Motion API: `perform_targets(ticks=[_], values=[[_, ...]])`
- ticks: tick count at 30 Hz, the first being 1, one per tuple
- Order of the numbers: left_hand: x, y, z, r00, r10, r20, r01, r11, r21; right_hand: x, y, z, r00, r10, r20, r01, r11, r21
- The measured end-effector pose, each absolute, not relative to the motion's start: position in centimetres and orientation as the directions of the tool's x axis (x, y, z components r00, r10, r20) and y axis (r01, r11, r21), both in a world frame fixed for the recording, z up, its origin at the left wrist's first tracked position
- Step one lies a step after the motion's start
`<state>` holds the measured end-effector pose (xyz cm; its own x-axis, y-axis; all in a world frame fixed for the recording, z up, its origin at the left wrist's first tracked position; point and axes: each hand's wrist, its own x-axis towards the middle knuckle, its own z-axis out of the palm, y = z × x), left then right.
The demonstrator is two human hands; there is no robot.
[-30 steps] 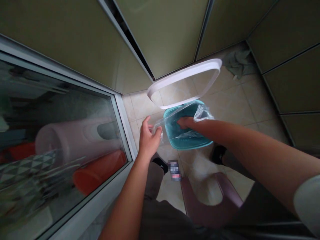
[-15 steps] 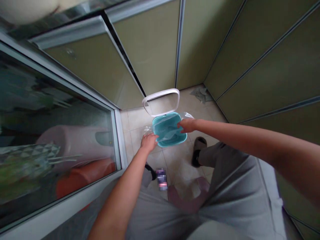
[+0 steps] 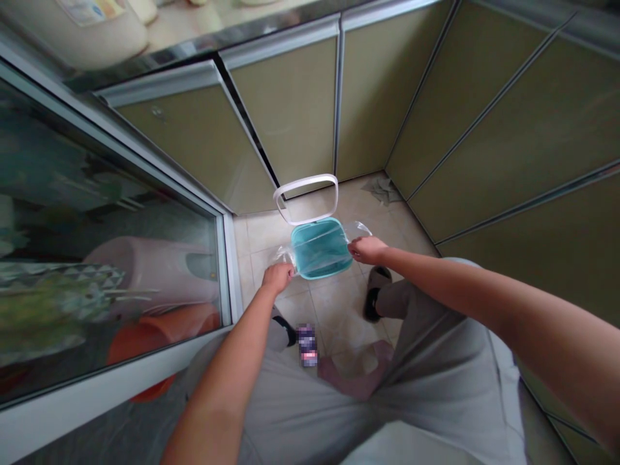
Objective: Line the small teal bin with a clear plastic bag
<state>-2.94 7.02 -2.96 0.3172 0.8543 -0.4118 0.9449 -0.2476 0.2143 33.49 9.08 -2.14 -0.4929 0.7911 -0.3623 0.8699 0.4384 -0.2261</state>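
A clear plastic bag [image 3: 358,228] is stretched across the mouth of a turquoise bin [image 3: 322,276] on the tiled floor. My left hand [image 3: 278,276] is closed on the bag's edge just outside the bin's left rim. At the right rim, my right hand [image 3: 368,249] grips the opposite edge with curled fingers. Loose film sticks out beyond both hands. Behind the bin, a white rim frame [image 3: 306,183] stands tilted up.
Olive cabinet doors [image 3: 290,116] line the back and right. A sliding glass door [image 3: 225,258] is at the left. A grey cloth [image 3: 382,189] lies in the floor corner. My slippered foot [image 3: 376,294] is right of the bin; a pixelated object [image 3: 307,345] lies in front.
My hands have moved apart from inside the bin's mouth to just outside its rims, and the bag is pulled tauter across the opening. The view has shifted slightly, showing more of the countertop.
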Motion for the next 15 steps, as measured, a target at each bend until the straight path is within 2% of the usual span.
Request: perform_targets(ticks=[4, 10, 15], values=[[-3.4, 6.3, -3.6, 0.300, 0.817, -0.493, 0.952, -0.223, 0.210, 32.9, 8.2, -2.9, -0.514, 0.730, -0.450, 0.857, 0.454, -0.242], [-2.8, 6.1, -5.1, 0.297, 0.777, -0.554, 0.953, -0.206, 0.223, 32.8, 7.9, -4.7, -0.399, 0.737, -0.546, 0.917, 0.321, -0.237], [-3.1, 6.9, -7.1, 0.291, 0.789, -0.541, 0.942, -0.138, 0.306, 33.7, 8.7, -6.2, -0.325, 0.725, -0.608, 0.945, 0.223, -0.240]])
